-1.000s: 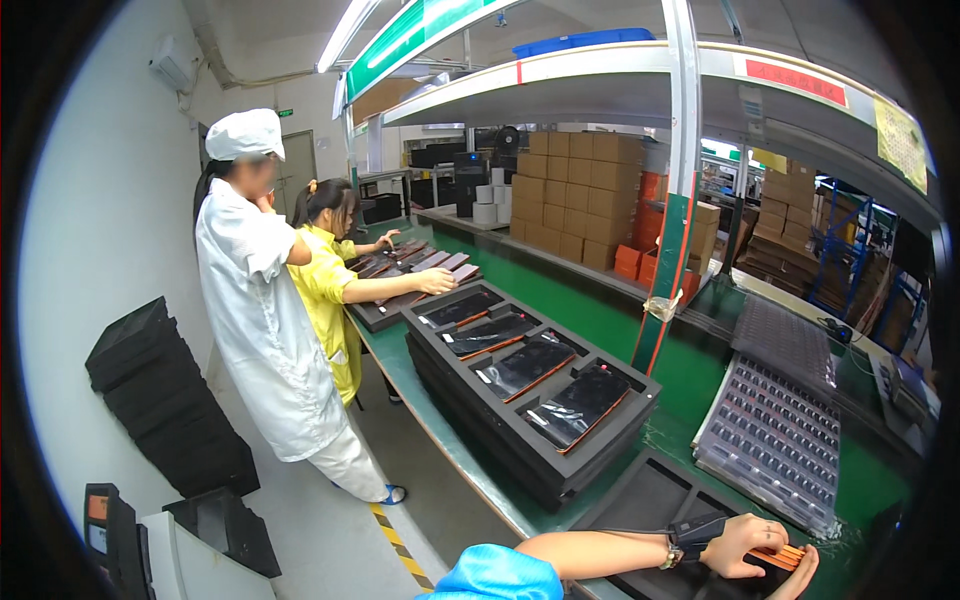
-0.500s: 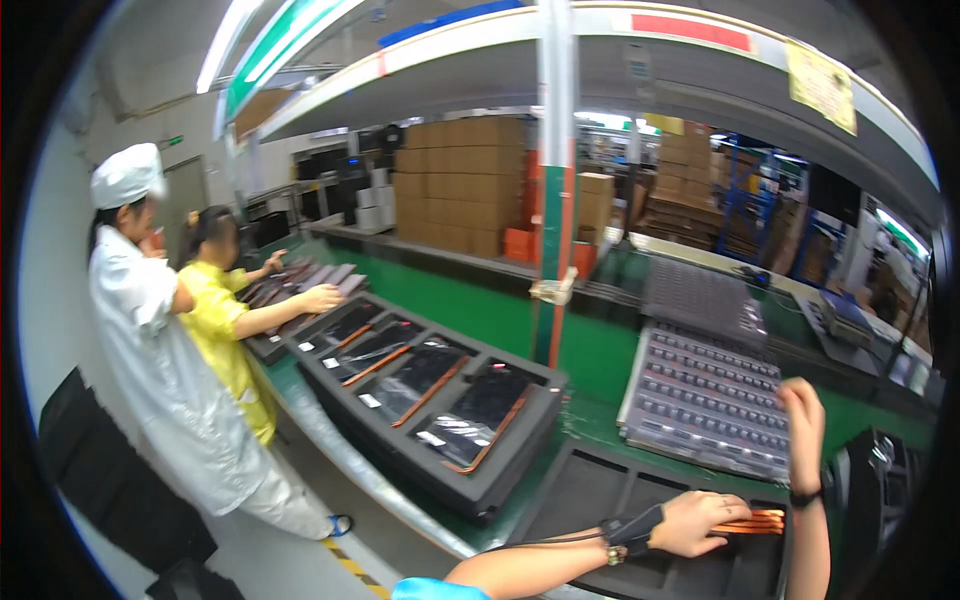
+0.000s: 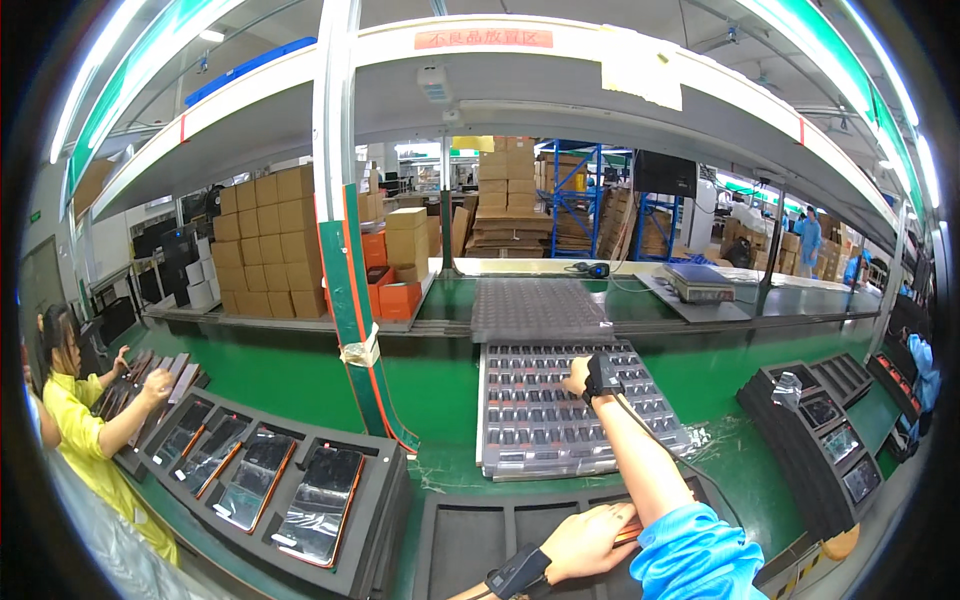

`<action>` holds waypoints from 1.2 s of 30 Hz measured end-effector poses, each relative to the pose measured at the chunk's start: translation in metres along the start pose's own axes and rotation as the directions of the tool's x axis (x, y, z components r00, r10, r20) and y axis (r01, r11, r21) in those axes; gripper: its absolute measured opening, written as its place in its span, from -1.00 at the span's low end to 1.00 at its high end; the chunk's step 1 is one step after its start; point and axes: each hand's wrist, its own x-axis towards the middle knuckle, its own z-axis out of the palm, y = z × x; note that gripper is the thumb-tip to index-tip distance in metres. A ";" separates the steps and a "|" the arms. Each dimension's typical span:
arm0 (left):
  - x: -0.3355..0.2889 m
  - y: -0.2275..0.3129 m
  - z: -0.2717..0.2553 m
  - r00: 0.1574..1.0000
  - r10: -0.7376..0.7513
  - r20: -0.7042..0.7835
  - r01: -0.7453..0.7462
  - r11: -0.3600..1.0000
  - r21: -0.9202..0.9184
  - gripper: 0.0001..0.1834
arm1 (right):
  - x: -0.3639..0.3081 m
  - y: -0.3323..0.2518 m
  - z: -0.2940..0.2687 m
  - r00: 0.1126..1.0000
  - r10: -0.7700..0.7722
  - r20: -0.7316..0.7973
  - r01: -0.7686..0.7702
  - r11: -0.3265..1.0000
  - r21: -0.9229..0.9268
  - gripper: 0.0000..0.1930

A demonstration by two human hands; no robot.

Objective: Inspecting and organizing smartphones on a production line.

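Observation:
My left hand [image 3: 585,542] is closed around a small stack of slim orange-edged pieces [image 3: 628,535] over the black foam tray [image 3: 465,545] nearest me. The right forearm crosses in front and hides part of that stack. My right hand [image 3: 576,376] reaches over the clear plastic tray [image 3: 550,462], which holds rows of small dark parts. Its fingers are curled together at one of the rows, and I cannot make out what is between them. Each wrist wears a black band, with a cord running from the right one.
Stacked black foam trays [image 3: 375,500] holding film-wrapped, orange-edged panels stand at left. Another clear tray [image 3: 540,308] lies behind. More foam trays [image 3: 790,450] stand at right. A green-and-white post [image 3: 345,270] rises left of centre. A person in yellow [image 3: 95,430] handles dark pieces far left.
The view has swung right. My right hand has moved from beside the clear tray to over its rows. The left hand stays on the orange-edged pieces.

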 end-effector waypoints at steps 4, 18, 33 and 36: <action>0.000 0.007 0.003 1.000 0.022 -0.011 -0.022 1.000 0.022 -0.50 | 0.010 0.034 0.025 1.000 -0.004 -0.025 0.003 0.999 -0.041 -0.36; 0.000 0.014 -0.009 0.997 0.048 -0.061 -0.045 0.997 0.058 -0.61 | 0.016 0.016 0.015 0.997 0.027 0.066 -0.032 0.997 0.075 -0.58; -0.004 0.005 -0.001 0.998 0.059 -0.016 -0.057 0.993 0.102 -0.56 | -0.002 -0.005 0.010 0.994 -0.027 0.108 0.007 0.984 0.181 -0.38; -0.003 0.006 -0.001 0.994 0.097 -0.052 -0.090 0.990 0.111 -0.57 | -0.004 -0.002 0.006 0.992 -0.021 0.128 -0.004 0.980 0.198 -0.47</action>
